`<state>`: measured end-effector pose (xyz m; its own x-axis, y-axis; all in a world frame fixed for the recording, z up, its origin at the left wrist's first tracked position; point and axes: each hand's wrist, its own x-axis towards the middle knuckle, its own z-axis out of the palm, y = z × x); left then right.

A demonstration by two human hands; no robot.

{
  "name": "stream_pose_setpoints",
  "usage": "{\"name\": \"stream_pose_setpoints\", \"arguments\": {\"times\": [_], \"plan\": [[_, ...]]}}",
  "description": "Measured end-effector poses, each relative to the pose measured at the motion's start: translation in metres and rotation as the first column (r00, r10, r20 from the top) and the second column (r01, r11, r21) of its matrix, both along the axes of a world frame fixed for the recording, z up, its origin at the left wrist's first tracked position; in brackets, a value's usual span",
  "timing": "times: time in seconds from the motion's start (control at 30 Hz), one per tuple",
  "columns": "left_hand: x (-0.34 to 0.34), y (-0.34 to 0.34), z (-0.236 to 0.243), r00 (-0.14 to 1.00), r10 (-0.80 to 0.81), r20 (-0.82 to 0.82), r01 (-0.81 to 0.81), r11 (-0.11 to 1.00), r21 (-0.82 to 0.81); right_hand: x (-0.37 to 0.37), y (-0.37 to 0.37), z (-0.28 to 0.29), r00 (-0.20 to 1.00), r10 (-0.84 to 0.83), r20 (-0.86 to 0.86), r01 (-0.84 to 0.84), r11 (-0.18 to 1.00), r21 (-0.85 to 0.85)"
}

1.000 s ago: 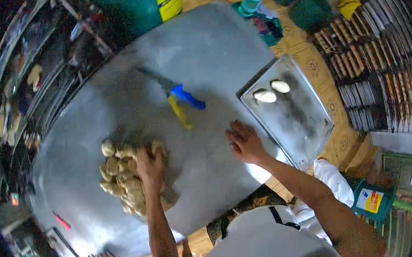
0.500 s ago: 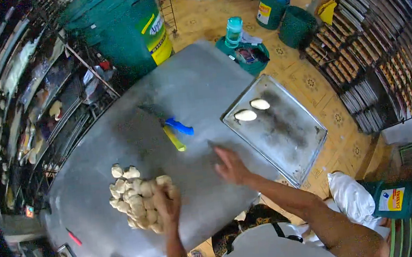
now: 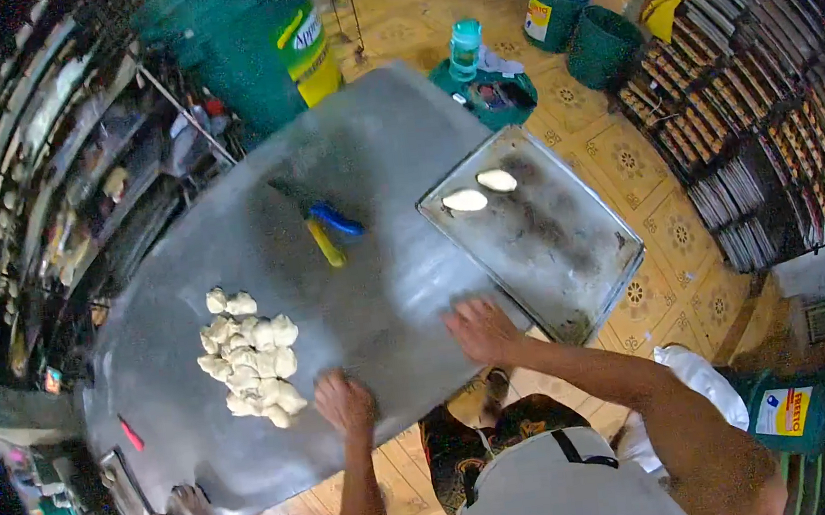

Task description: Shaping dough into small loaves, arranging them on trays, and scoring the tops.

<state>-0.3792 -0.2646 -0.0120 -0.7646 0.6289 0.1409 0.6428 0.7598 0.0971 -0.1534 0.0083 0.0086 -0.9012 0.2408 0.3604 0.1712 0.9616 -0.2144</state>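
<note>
A cluster of pale dough pieces (image 3: 253, 370) lies on the grey metal table (image 3: 371, 151), left of the middle. My left hand (image 3: 344, 402) is just right of the cluster, low over the table. Its fingers are curled under, and whatever they may hold is hidden. Palm down at the near right part of the table is my right hand (image 3: 482, 331), fingers somewhat apart and slightly blurred, close to the tray's edge. Two oval dough pieces, the left one (image 3: 465, 200) and the right one (image 3: 497, 180), rest at the far end of the metal baking tray (image 3: 580, 315).
Beyond the cluster lie a blue-handled tool (image 3: 336, 219) and a yellow-handled one (image 3: 327, 243). A red-handled object (image 3: 130, 434) is at the left. Another person's hands (image 3: 189, 507) touch the near left corner. Racks (image 3: 720, 125) stand at the right, a green drum (image 3: 231, 65) behind.
My left hand has come off the dough cluster toward the right and nearer me. My right hand has turned palm down on the table. The view has shifted slightly.
</note>
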Motion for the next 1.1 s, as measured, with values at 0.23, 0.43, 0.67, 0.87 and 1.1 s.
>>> {"name": "stream_pose_setpoints", "arguments": {"times": [0.23, 0.43, 0.67, 0.87, 1.1], "plan": [[-0.006, 0.019, -0.006, 0.814, 0.177, 0.553, -0.300, 0.944, 0.139, -0.056, -0.027, -0.007, 0.977, 0.036, 0.212, 0.003, 0.983, -0.182], [-0.017, 0.069, 0.010, 0.998, 0.064, -0.006, -0.063, 0.991, 0.116, -0.083, 0.004, -0.020, 0.959, -0.241, 0.148, 0.263, 0.953, -0.152], [-0.039, 0.028, -0.025, 0.904, 0.099, 0.416, -0.215, 0.946, 0.244, -0.082, -0.007, 0.011, 0.985, -0.095, 0.145, 0.134, 0.949, -0.286], [-0.041, 0.109, 0.035, 0.992, 0.087, 0.096, -0.095, 0.992, 0.081, -0.107, 0.020, 0.001, 0.967, -0.246, -0.067, 0.236, 0.963, -0.126], [-0.028, 0.044, -0.007, 0.929, 0.053, 0.365, -0.193, 0.913, 0.360, -0.062, 0.001, -0.028, 0.970, -0.239, 0.033, 0.241, 0.950, -0.198]]}}
